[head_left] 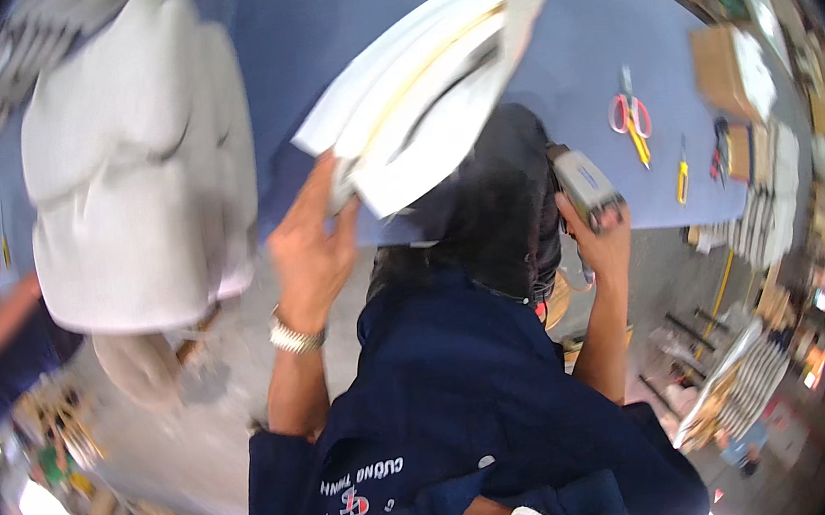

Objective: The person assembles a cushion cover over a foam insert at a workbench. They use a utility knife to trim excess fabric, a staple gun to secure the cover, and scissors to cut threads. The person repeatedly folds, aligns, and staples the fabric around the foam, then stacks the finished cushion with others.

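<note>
My left hand [315, 243] grips the lower edge of a white, layered flat piece [426, 95], blurred by motion, with a yellowish strip along it and a dark streak. The piece is tilted up over the blue tabletop [298, 28]. In my right hand [604, 242] is a grey and black power tool, it looks like a staple gun [584, 184], held at the table's near edge. Between the hands a black-clad leg [501, 188] appears to rest up against the table, partly behind the white piece.
Light grey upholstered cushions [138, 176] stand at the left. Scissors [630, 114], a yellow cutter [640, 148] and a yellow-handled tool [683, 181] lie on the right of the table. A cardboard box [723, 72] stands beyond them. Another person's arm [2, 326] shows at far left.
</note>
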The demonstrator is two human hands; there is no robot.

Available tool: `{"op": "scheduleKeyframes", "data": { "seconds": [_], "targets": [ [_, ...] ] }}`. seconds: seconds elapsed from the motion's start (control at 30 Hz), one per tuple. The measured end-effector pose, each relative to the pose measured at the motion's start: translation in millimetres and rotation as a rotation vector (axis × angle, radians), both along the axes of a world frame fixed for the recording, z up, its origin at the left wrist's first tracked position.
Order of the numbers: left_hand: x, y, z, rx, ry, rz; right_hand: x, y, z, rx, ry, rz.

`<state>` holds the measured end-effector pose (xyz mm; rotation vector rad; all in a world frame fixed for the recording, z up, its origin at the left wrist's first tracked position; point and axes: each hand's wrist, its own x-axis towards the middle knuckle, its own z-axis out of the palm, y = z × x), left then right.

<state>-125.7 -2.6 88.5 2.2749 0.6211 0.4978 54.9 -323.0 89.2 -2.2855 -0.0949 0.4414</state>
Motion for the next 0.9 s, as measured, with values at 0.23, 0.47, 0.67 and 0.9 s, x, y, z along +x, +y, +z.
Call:
{"op": "scheduleKeyframes", "data": {
  "seconds": [0.23,0.47,0.67,0.9],
  "targets": [
    [47,52,150,0.221,0.168,-0.311,118,-58,-144,-0.343,-0.328,-0.104],
    [141,126,185,0.236,0.323,-0.267,174,-70,-156,-0.167,-0.024,-0.043],
    [184,174,128,-0.059,-0.157,-0.327,298,-174,-211,-0.585,-0.460,-0.005],
    [191,171,108,-0.310,-0.366,-0.294,317,-155,-210,-0.725,-0.303,0.046]
  ]
}}
